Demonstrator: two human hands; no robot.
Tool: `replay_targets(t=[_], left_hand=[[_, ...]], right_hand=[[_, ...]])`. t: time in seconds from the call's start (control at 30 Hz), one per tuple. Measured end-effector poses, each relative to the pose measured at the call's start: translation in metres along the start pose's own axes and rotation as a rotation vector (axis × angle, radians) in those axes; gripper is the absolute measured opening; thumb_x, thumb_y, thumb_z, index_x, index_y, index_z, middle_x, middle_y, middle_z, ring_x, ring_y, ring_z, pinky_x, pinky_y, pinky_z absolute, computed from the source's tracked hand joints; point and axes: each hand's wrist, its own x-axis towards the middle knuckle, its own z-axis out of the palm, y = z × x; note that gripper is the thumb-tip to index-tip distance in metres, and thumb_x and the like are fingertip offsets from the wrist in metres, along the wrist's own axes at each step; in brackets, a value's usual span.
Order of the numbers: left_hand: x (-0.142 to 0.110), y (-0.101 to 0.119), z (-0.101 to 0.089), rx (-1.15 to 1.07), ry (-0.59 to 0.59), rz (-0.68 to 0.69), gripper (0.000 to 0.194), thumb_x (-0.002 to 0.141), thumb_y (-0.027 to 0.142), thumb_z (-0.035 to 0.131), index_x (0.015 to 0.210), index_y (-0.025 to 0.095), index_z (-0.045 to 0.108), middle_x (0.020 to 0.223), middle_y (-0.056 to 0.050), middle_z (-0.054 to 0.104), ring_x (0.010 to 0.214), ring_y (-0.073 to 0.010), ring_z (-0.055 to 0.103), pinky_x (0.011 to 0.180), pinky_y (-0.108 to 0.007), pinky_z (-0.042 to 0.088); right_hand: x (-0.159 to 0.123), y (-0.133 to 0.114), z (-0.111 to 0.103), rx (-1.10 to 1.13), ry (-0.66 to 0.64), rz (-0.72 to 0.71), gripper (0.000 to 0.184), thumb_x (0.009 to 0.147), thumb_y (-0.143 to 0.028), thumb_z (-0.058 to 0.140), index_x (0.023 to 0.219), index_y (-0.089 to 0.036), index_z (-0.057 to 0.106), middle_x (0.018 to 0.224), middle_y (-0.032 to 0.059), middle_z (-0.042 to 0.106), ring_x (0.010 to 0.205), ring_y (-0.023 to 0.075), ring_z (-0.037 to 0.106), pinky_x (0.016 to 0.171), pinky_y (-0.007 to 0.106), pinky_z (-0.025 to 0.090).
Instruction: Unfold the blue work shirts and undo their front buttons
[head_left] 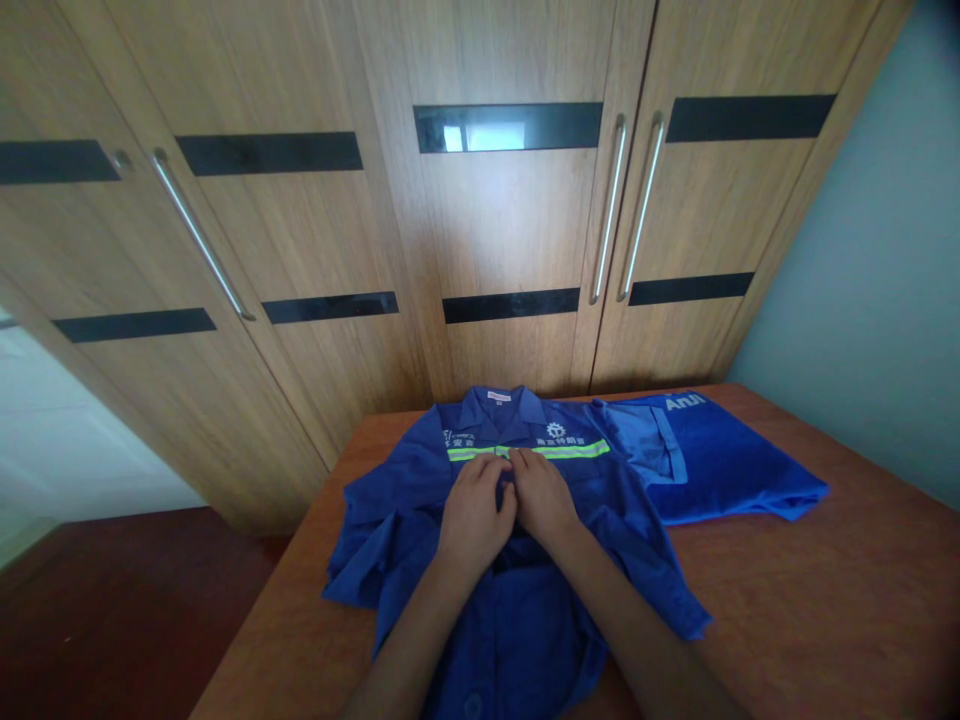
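Observation:
A dark blue work jacket (517, 610) lies front side up on the table, collar toward the wardrobe and sleeves out to both sides. Across its chest runs a yellow-green reflective stripe, with white lettering above it. My left hand (478, 510) and my right hand (541, 492) meet at the front placket, just at the stripe. The fingers of both are bent and pinched together on the jacket's front edge. What exactly lies between the fingertips is hidden by the hands.
A folded brighter blue garment (735, 465) with white letters lies to the right, touching the jacket's sleeve. The brown wooden table (795, 610) backs onto a wooden wardrobe (510, 220) with metal handles. A pale wall (862, 300) borders the right side. Dark red floor (135, 610) shows at left.

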Motion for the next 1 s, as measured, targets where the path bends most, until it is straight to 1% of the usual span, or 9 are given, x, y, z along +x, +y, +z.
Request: replay_targets(t=[0.1, 0.23, 0.33, 0.43, 0.53, 0.63, 0.73, 0.87, 1.0], left_hand=[[0.006, -0.007, 0.016, 0.0, -0.024, -0.019, 0.029, 0.079, 0.01, 0.05, 0.104, 0.021, 0.055, 0.107, -0.005, 0.06, 0.107, -0.0204, 0.054, 0.099, -0.035, 0.04], [0.005, -0.03, 0.035, -0.013, -0.007, -0.129, 0.028, 0.078, 0.007, 0.048, 0.103, 0.018, 0.053, 0.104, -0.007, 0.06, 0.103, -0.0204, 0.057, 0.095, -0.036, 0.044], [0.003, -0.042, 0.041, -0.065, 0.04, -0.206, 0.029, 0.079, 0.009, 0.048, 0.106, 0.018, 0.051, 0.105, -0.008, 0.059, 0.104, -0.0208, 0.058, 0.091, -0.036, 0.047], [0.001, -0.045, 0.041, -0.11, 0.046, -0.229, 0.03, 0.079, 0.008, 0.047, 0.106, 0.019, 0.051, 0.108, -0.007, 0.059, 0.107, -0.0211, 0.057, 0.091, -0.037, 0.047], [0.0, -0.043, 0.04, -0.127, 0.046, -0.221, 0.03, 0.079, 0.008, 0.047, 0.107, 0.019, 0.052, 0.109, -0.008, 0.059, 0.108, -0.0214, 0.056, 0.094, -0.038, 0.046], [0.0, -0.042, 0.041, -0.118, 0.069, -0.191, 0.03, 0.081, 0.013, 0.05, 0.11, 0.018, 0.052, 0.115, -0.009, 0.059, 0.113, -0.0225, 0.054, 0.099, -0.04, 0.043], [0.0, -0.042, 0.043, -0.1, 0.067, -0.141, 0.037, 0.08, 0.018, 0.055, 0.117, 0.017, 0.051, 0.123, -0.011, 0.056, 0.119, -0.0234, 0.05, 0.104, -0.042, 0.039], [0.001, -0.04, 0.043, -0.052, 0.091, -0.066, 0.045, 0.076, 0.015, 0.06, 0.12, 0.017, 0.052, 0.127, -0.01, 0.055, 0.121, -0.0243, 0.047, 0.105, -0.042, 0.036], [0.001, -0.037, 0.037, 0.013, 0.051, -0.043, 0.027, 0.079, 0.012, 0.056, 0.105, 0.018, 0.061, 0.103, -0.007, 0.065, 0.101, -0.0221, 0.056, 0.094, -0.037, 0.043]], right_hand=[[0.003, 0.008, 0.011, -0.015, -0.084, 0.001, 0.033, 0.083, -0.01, 0.048, 0.114, -0.015, 0.057, 0.105, 0.012, 0.064, 0.1, 0.0224, 0.057, 0.085, 0.031, 0.045], [-0.002, 0.014, 0.012, 0.037, -0.093, -0.059, 0.028, 0.085, -0.017, 0.049, 0.11, -0.019, 0.061, 0.104, 0.0088, 0.066, 0.104, 0.021, 0.055, 0.089, 0.03, 0.043], [-0.007, 0.015, 0.01, 0.076, -0.107, -0.111, 0.023, 0.081, -0.023, 0.055, 0.102, -0.02, 0.065, 0.104, 0.007, 0.066, 0.103, 0.0212, 0.055, 0.091, 0.031, 0.042], [-0.008, 0.017, 0.014, 0.118, -0.102, -0.129, 0.017, 0.077, -0.016, 0.056, 0.091, -0.02, 0.066, 0.105, 0.0067, 0.066, 0.105, 0.0204, 0.055, 0.092, 0.029, 0.042], [-0.004, 0.021, 0.021, 0.252, -0.013, -0.026, 0.016, 0.077, -0.013, 0.051, 0.087, -0.019, 0.062, 0.096, 0.0066, 0.068, 0.096, 0.0192, 0.06, 0.084, 0.028, 0.045], [0.001, 0.027, 0.025, 0.533, 0.161, 0.109, 0.016, 0.076, -0.015, 0.046, 0.088, -0.019, 0.056, 0.083, 0.0035, 0.067, 0.081, 0.0172, 0.064, 0.076, 0.026, 0.047], [0.004, 0.031, 0.025, 0.757, 0.28, 0.156, 0.016, 0.072, -0.014, 0.041, 0.083, -0.02, 0.052, 0.077, 0.0012, 0.064, 0.075, 0.0161, 0.063, 0.073, 0.026, 0.047], [0.005, 0.03, 0.02, 0.889, 0.217, 0.095, 0.02, 0.069, -0.013, 0.036, 0.076, -0.02, 0.053, 0.072, 0.0001, 0.059, 0.072, 0.0155, 0.058, 0.071, 0.025, 0.046], [0.0, 0.024, 0.012, 0.895, 0.153, 0.075, 0.023, 0.078, -0.016, 0.034, 0.079, -0.02, 0.056, 0.067, -0.0016, 0.056, 0.067, 0.0144, 0.056, 0.066, 0.024, 0.044]])
